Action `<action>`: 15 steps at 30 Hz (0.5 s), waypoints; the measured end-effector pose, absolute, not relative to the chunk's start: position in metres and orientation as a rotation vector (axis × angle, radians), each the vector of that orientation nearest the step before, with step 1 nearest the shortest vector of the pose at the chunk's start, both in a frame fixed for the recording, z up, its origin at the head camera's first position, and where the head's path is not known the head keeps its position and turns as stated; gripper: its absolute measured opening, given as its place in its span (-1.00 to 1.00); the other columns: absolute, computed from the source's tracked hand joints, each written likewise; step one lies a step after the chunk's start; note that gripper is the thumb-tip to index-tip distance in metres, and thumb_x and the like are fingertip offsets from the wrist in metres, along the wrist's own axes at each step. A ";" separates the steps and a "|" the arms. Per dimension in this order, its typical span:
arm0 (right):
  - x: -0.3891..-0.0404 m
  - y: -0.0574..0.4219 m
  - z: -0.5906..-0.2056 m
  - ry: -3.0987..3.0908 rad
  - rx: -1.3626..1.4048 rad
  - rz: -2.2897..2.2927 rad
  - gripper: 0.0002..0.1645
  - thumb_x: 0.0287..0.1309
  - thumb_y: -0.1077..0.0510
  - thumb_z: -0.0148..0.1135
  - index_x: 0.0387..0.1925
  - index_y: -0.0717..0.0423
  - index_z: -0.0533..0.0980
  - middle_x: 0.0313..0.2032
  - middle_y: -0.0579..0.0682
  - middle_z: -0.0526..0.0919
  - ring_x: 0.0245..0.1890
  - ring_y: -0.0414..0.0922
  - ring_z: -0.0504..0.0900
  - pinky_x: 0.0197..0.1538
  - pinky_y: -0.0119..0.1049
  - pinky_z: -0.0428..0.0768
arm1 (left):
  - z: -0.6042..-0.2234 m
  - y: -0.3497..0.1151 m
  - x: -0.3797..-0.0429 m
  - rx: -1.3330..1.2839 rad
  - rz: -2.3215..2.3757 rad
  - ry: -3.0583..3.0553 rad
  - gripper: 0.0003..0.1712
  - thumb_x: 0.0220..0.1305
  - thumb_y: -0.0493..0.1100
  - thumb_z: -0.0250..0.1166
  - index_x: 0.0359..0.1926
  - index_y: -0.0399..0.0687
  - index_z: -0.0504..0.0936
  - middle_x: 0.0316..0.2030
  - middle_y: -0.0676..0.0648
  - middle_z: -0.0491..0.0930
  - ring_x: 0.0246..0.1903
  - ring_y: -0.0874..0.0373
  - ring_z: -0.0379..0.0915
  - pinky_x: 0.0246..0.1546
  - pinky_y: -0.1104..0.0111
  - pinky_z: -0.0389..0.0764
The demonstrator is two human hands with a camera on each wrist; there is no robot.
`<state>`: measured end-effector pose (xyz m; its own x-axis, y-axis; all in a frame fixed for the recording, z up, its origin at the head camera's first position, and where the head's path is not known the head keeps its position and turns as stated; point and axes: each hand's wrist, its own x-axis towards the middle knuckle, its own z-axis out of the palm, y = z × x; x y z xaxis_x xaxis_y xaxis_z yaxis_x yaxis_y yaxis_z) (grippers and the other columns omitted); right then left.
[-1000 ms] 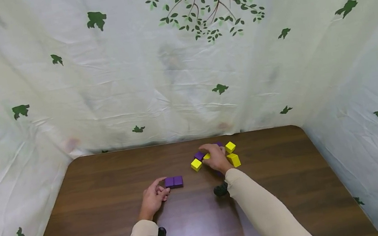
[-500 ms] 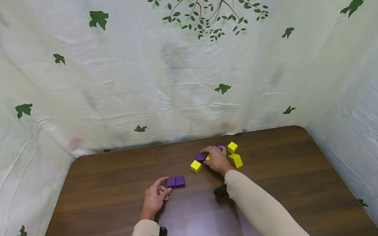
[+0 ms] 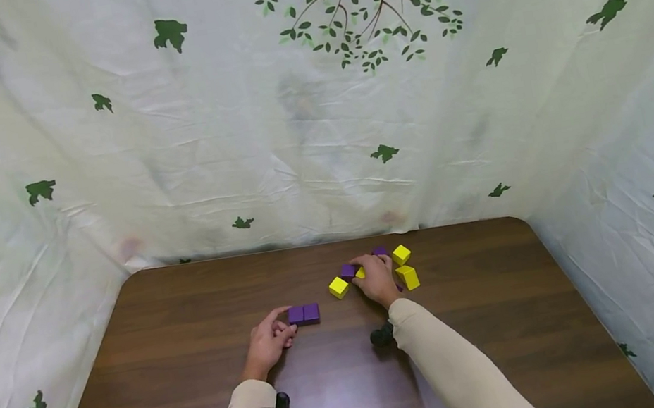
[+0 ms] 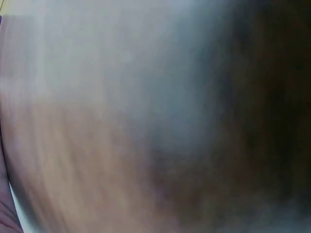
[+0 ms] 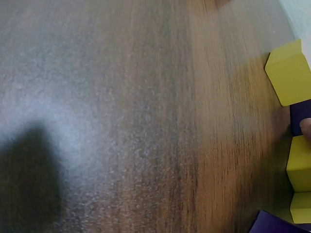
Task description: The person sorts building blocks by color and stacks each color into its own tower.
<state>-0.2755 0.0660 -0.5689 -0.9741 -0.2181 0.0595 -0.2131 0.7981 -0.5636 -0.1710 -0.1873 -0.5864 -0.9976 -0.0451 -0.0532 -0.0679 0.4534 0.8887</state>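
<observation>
Two purple cubes (image 3: 304,314) stand side by side on the wooden table in the head view. My left hand (image 3: 267,345) is at their left end, index finger at the far corner and thumb at the near corner. My right hand (image 3: 376,280) reaches into a loose cluster, its thumb and finger on either side of a yellow cube (image 3: 360,273) that it partly hides. Just left of that cube lies a purple cube (image 3: 348,271). In the right wrist view the thumb tip (image 5: 306,127) lies against a purple cube (image 5: 300,115), beside a yellow one (image 5: 300,162).
One yellow cube (image 3: 338,288) sits left of the right hand. Two more yellow pieces, one farther back (image 3: 401,254) and a nearer block (image 3: 407,277), stand to its right. A purple cube (image 3: 380,252) shows behind the hand. White patterned cloth (image 3: 290,131) hangs around the table (image 3: 186,369).
The right hand has shifted very slightly among the cubes, and a bit of purple shows near its wrist. My left hand keeps its place at the purple pair.
</observation>
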 end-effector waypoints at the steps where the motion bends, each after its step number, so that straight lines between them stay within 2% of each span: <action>1: -0.275 0.065 -0.568 2.969 -0.352 -0.928 -0.55 0.11 0.17 0.39 0.07 0.08 0.58 0.01 0.01 0.65 0.09 0.01 0.53 0.28 0.05 0.04 | -0.587 -0.188 -0.171 -0.102 1.627 2.662 -0.57 0.16 -0.38 0.35 0.08 -0.17 0.55 -0.58 -0.02 0.56 -0.64 0.21 0.47 -0.58 0.46 0.51; 10: -0.270 0.068 -0.565 2.971 -0.369 -0.975 -0.57 0.13 0.19 0.37 0.07 0.09 0.57 0.01 0.03 0.64 0.09 0.01 0.53 0.31 0.02 0.05 | -0.587 -0.187 -0.168 -0.103 1.599 2.660 -0.56 0.16 -0.38 0.35 0.09 -0.17 0.55 -0.58 -0.01 0.55 -0.64 0.22 0.46 -0.56 0.47 0.50; 15: -0.266 0.070 -0.560 3.020 -0.434 -1.064 -0.58 0.11 0.20 0.38 0.04 0.15 0.58 -0.01 0.08 0.65 0.06 0.04 0.55 0.29 0.03 0.15 | -0.586 -0.187 -0.169 -0.085 1.604 2.673 -0.57 0.17 -0.37 0.35 0.09 -0.16 0.55 -0.58 0.00 0.55 -0.64 0.22 0.46 -0.56 0.47 0.49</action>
<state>-0.2663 0.0705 -0.5597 -0.9599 -0.2211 0.1721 -0.2801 0.7478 -0.6019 -0.1690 -0.1874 -0.5858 -0.9982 -0.0349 -0.0481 -0.0589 0.4695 0.8810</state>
